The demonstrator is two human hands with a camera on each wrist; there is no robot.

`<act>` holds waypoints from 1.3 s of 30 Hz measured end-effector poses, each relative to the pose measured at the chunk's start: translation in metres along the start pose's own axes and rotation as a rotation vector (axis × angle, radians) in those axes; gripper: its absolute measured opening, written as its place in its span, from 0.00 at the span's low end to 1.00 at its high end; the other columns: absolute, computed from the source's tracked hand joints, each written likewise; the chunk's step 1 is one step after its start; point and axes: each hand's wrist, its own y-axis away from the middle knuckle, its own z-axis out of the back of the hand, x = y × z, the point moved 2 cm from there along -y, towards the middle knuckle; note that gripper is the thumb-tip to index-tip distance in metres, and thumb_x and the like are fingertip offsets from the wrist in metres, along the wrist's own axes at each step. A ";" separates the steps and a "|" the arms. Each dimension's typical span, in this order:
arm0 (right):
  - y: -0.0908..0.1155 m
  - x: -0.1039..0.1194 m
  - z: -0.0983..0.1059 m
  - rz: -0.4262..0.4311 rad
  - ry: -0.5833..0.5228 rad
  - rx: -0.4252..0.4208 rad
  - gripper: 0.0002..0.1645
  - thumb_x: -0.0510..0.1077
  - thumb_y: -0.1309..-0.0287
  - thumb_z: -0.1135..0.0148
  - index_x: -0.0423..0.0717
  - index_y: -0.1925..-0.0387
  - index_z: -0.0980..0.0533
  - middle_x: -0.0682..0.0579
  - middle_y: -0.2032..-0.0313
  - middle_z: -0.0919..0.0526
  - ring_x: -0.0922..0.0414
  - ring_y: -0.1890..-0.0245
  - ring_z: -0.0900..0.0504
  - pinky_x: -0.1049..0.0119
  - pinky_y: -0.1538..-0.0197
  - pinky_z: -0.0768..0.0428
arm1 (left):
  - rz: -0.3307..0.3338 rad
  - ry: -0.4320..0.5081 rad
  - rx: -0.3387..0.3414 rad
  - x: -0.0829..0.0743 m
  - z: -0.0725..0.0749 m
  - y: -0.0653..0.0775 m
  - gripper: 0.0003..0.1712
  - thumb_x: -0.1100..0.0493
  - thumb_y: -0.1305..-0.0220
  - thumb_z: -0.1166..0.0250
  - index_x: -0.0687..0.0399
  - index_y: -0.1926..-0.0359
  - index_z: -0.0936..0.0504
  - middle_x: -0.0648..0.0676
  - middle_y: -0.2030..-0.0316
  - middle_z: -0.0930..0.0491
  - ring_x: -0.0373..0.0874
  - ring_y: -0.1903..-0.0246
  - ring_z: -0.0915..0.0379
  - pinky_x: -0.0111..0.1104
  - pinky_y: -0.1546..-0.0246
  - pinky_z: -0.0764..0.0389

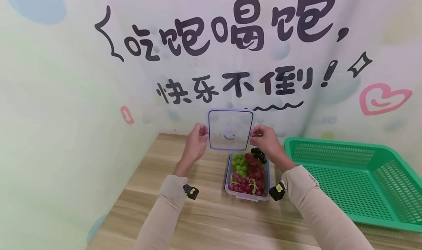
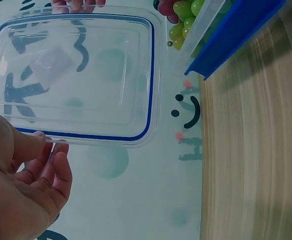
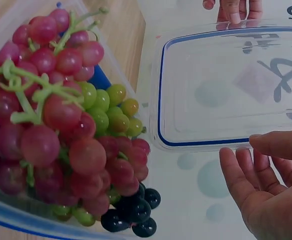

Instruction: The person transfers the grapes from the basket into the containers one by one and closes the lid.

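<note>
A clear lid point(image 1: 230, 130) with a dark blue seal is held upright above the far end of a plastic container point(image 1: 248, 196). My left hand point(image 1: 197, 144) pinches its left edge between thumb and fingers. On the opposite edge, my right hand point(image 1: 266, 140) pinches it the same way, as the right wrist view also shows. Bunches of red grapes point(image 3: 60, 125), green grapes point(image 3: 110, 107) and black grapes point(image 3: 135, 210) fill the container, whose blue-edged wall point(image 2: 241, 35) shows in the left wrist view.
A green perforated basket point(image 1: 362, 184) stands to the right of the container. Under both lies a wood-grain table point(image 1: 204, 220). Behind it hangs a pale printed cloth point(image 1: 165, 78) with black lettering. Both wrists carry small black devices point(image 1: 191, 192).
</note>
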 end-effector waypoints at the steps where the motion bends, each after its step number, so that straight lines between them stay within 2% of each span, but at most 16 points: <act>1: 0.000 0.000 0.001 0.000 -0.001 0.002 0.10 0.30 0.39 0.40 0.34 0.56 0.27 0.42 0.59 0.22 0.55 0.62 0.18 0.58 0.52 0.16 | 0.004 -0.002 0.002 -0.001 -0.001 0.000 0.11 0.73 0.31 0.45 0.64 0.50 0.28 0.62 0.54 0.22 0.55 0.50 0.24 0.44 0.47 0.22; 5: 0.001 0.000 0.008 0.015 0.040 -0.012 0.07 0.30 0.40 0.38 0.36 0.60 0.27 0.42 0.61 0.21 0.55 0.63 0.20 0.64 0.58 0.17 | -0.007 -0.013 0.013 -0.003 -0.005 0.000 0.09 0.73 0.32 0.44 0.62 0.53 0.28 0.61 0.55 0.21 0.55 0.50 0.23 0.44 0.48 0.21; 8: 0.003 0.000 0.012 0.041 0.106 -0.042 0.06 0.31 0.42 0.37 0.37 0.63 0.26 0.43 0.63 0.20 0.53 0.63 0.22 0.67 0.63 0.23 | -0.012 -0.018 0.035 -0.004 -0.008 0.000 0.08 0.73 0.32 0.44 0.61 0.55 0.28 0.60 0.56 0.21 0.53 0.50 0.24 0.44 0.48 0.21; 14: 0.006 -0.002 0.021 0.059 0.176 -0.067 0.06 0.31 0.42 0.36 0.38 0.65 0.26 0.43 0.63 0.19 0.51 0.62 0.22 0.64 0.60 0.25 | -0.006 -0.021 0.054 -0.004 -0.018 -0.001 0.08 0.74 0.33 0.43 0.59 0.59 0.29 0.58 0.56 0.21 0.52 0.50 0.23 0.43 0.48 0.21; 23: 0.009 -0.009 0.031 0.041 0.188 -0.077 0.07 0.31 0.42 0.36 0.37 0.66 0.27 0.43 0.63 0.18 0.52 0.63 0.25 0.65 0.61 0.25 | -0.077 -0.028 0.080 -0.004 -0.029 0.000 0.07 0.73 0.33 0.42 0.59 0.60 0.29 0.58 0.57 0.20 0.53 0.51 0.22 0.44 0.49 0.22; 34: 0.014 -0.021 0.039 0.056 0.215 -0.098 0.07 0.28 0.42 0.37 0.36 0.68 0.28 0.36 0.56 0.17 0.50 0.60 0.22 0.66 0.62 0.26 | -0.077 -0.028 0.119 -0.003 -0.043 0.001 0.09 0.72 0.33 0.41 0.60 0.54 0.25 0.58 0.55 0.19 0.52 0.52 0.22 0.45 0.46 0.23; 39: 0.017 -0.027 0.041 0.062 0.226 -0.100 0.07 0.28 0.42 0.37 0.37 0.69 0.27 0.39 0.61 0.17 0.50 0.64 0.25 0.65 0.64 0.27 | -0.086 -0.037 0.129 0.000 -0.051 0.002 0.07 0.72 0.33 0.41 0.60 0.56 0.26 0.58 0.56 0.20 0.52 0.53 0.22 0.44 0.47 0.23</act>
